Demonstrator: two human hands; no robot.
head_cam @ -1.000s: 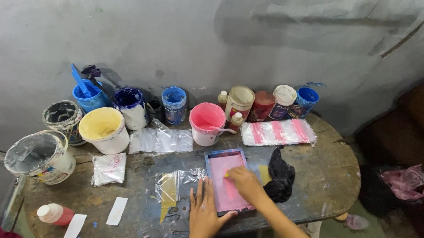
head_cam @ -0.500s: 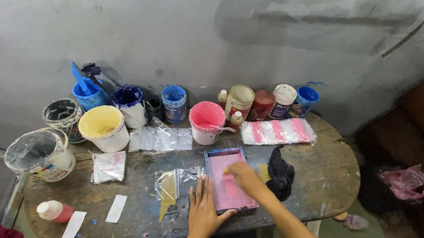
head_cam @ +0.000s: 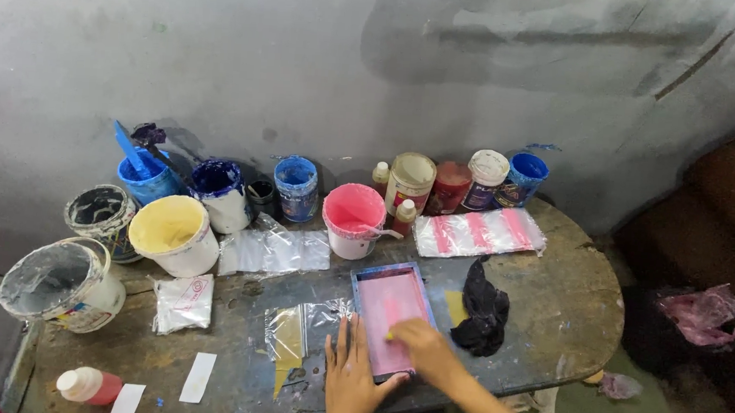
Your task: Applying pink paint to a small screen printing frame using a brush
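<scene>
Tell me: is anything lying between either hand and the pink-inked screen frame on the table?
Nothing visible does. The right hand already rests on the pink screen frame, and the left hand lies flat against the frame's near left edge. The black rag sits beside the frame on the right, clear of both hands.

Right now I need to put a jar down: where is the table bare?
Bare wood lies right of the black cloth, below the striped plastic bags. A smaller patch sits between the white paper strip and the left hand. The back row around the pink bucket is crowded.
</scene>
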